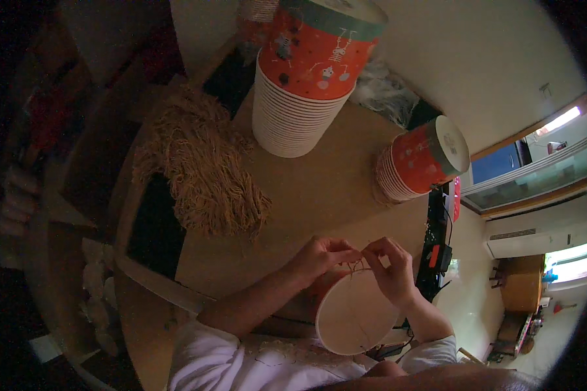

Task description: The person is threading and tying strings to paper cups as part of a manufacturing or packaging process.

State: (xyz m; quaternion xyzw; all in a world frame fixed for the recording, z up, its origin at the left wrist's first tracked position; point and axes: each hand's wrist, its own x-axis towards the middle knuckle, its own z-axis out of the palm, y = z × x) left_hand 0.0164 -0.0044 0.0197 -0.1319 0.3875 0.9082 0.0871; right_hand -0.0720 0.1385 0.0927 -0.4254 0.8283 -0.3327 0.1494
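Note:
A paper bucket (355,316) with a white inside and an orange outer wall rests close against me, its mouth facing up toward me. A thin brown cord shows at its far rim, and a strand seems to run across the mouth. My left hand (327,255) pinches the cord at that rim, thumb and fingers together. Right beside it, my right hand (392,268) is closed on the cord too, fingertips nearly meeting the left ones. The exact hold between the fingertips is too small to make out. A thick bundle of brown cords (205,169) lies on the table to the left.
A tall stack of orange and teal paper buckets (303,98) stands upside down at the back of the wooden table (319,189). A shorter stack (424,159) is at the right. Clear plastic wrapping (385,91) lies behind. Dark equipment with cables (437,254) borders the right edge.

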